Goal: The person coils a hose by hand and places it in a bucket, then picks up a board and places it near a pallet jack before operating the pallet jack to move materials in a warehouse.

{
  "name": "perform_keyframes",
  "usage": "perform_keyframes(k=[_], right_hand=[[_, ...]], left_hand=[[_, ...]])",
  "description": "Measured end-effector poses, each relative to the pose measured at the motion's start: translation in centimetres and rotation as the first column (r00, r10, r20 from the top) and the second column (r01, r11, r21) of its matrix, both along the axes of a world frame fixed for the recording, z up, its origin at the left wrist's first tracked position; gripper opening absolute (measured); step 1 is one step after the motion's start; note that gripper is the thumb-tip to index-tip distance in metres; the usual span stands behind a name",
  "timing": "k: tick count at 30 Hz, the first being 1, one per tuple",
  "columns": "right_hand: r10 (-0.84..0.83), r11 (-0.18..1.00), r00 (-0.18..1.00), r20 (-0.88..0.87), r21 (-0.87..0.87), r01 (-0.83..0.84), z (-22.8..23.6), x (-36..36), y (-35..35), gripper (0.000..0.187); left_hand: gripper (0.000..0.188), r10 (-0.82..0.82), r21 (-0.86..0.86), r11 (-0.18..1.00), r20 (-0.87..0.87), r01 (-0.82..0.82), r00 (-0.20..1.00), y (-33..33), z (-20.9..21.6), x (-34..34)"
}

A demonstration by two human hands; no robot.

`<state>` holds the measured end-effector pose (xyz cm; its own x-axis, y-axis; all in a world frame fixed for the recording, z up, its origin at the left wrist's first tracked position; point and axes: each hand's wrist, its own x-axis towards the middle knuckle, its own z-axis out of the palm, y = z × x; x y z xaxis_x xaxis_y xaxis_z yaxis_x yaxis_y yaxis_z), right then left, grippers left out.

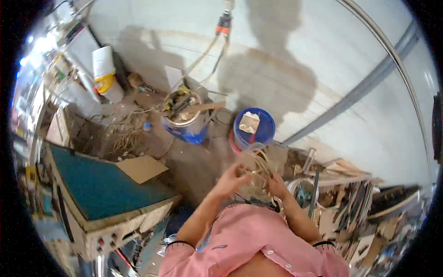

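A loose coil of pale, see-through yellowish hose or cable (260, 167) hangs in front of my chest, blurred by motion. My right hand (278, 186) grips its right side, with the fingers wrapped round the strands. At the coil's left side is my left hand (232, 181), its fingers curled against the loops; a small gap shows between thumb and fingers. The far part of the coil overlaps the near rim of a blue bucket (268, 137). A whitish block-like piece (249, 123) and a small red-handled item lie in that bucket.
A blue-and-white bucket (194, 134) heaped with scrap stands further left. At left is a bench (92, 184) with a green top and a cardboard piece (142, 169). Wood offcuts (353, 203) crowd the right. Hoses (203, 55) hang from an orange-and-black connector (224, 25) by the wall.
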<state>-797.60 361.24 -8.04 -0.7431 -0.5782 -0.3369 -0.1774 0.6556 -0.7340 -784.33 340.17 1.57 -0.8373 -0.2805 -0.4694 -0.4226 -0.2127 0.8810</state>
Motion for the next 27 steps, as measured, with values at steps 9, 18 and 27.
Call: perform_keyframes(k=[9,18,27], right_hand=[[0.156,0.879,0.928,0.338,-0.476,0.025,8.3,-0.6,-10.8,0.059],[0.201,0.571,0.974,0.105,-0.82,-0.029,15.1,-6.8,-21.5,0.044],[-0.11,0.291,0.956,0.273,-0.911,0.294,24.5,-18.9,-29.9,0.023]], left_hand=[[0.051,-0.254,-0.481,0.87,-0.246,0.11,0.935,-9.4,9.4,-7.3],[0.024,-0.492,-0.827,0.544,-0.451,-0.142,0.745,-11.4,18.4,-13.5],[0.018,-0.526,-0.706,0.455,-0.705,-0.543,0.475,-15.0,21.2,-22.4]])
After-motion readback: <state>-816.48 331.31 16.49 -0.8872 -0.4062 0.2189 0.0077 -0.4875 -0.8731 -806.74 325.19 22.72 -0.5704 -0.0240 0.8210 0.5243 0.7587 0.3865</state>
